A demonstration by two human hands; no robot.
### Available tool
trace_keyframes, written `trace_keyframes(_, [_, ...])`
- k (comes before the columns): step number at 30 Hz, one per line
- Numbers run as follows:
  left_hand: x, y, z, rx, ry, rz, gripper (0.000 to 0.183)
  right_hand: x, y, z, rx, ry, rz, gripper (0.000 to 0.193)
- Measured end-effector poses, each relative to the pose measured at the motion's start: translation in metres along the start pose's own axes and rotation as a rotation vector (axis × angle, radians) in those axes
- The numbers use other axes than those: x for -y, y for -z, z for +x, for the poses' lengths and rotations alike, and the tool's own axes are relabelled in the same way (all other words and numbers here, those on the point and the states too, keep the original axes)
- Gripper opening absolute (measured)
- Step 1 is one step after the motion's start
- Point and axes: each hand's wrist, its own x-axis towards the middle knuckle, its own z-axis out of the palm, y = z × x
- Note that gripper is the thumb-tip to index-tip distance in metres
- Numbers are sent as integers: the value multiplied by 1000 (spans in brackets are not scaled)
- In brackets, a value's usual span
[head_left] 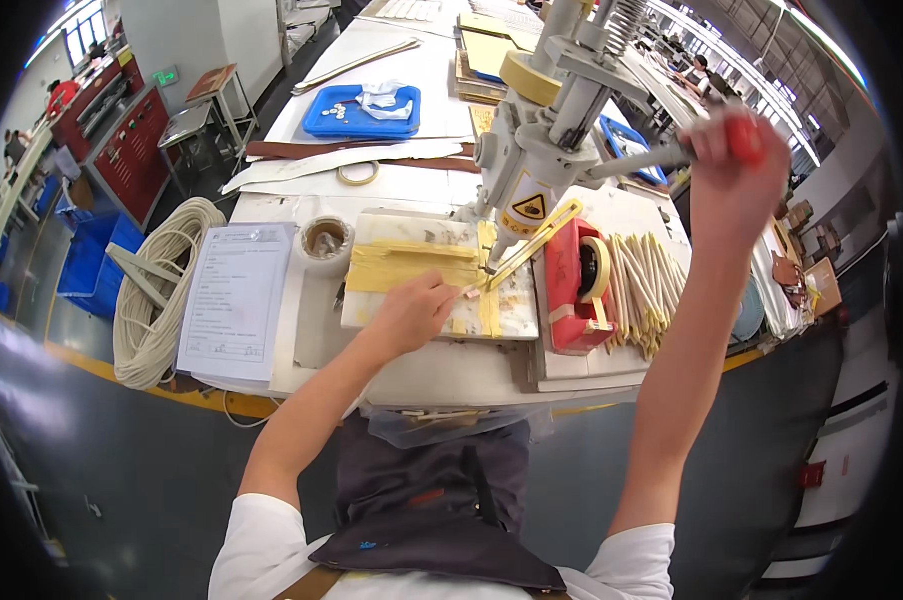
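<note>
Right hand (717,165), raised high on the person's right, was clenched around the red knob (745,138) at the outer end of the press lever (642,163); hand and knob were both blurred. The lever ran from the knob leftward to the grey press (517,145), which stood on the bench (412,375) with a yellow warning label on its front.

Left hand (412,312) lay over the marble slab (517,322) below the press head, fingers curled, their tips just left of the press's lower end. A small pale piece (473,291) showed at those fingertips (too small to tell whether they pinched it or merely touched it). Yellow tape (387,270) covered much of the slab's left part, and a slotted yellow bar (552,233) slanted up to the right from beside the press tip.

Right of the slab: a red tape dispenser (569,325), then a heap of pale yellow strips (644,295). Left of it: a tape roll (327,240) and a printed sheet (234,300). A blue tray (337,125) sat farther back.
</note>
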Motion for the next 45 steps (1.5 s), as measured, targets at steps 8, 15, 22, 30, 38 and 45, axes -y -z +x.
trace_keyframes(8, [0, -5, 0, 3, 18, -25, 15, -54, -16, -172, -23, 346, -438, 35])
trace_keyframes(15, [2, -1, -2, 11, 41, -31, 21, -4, -10, -58, -109, 115, -217, 37])
trace_keyframes(22, [-5, 6, -2, -54, 145, 26, 26, -11, -36, 18, -262, 25, -233, 44])
trace_keyframes(30, [-1, 2, 5, -97, 207, -131, 15, -141, 9, -173, 182, -252, -1468, 21])
trace_keyframes(38, [12, -1, -3, -104, 356, -265, 17, -220, 2, -201, 182, -396, -1459, 30])
trace_keyframes(45, [12, 0, -2, -128, 421, -309, 20, -221, 10, -193, 149, -321, -1383, 22])
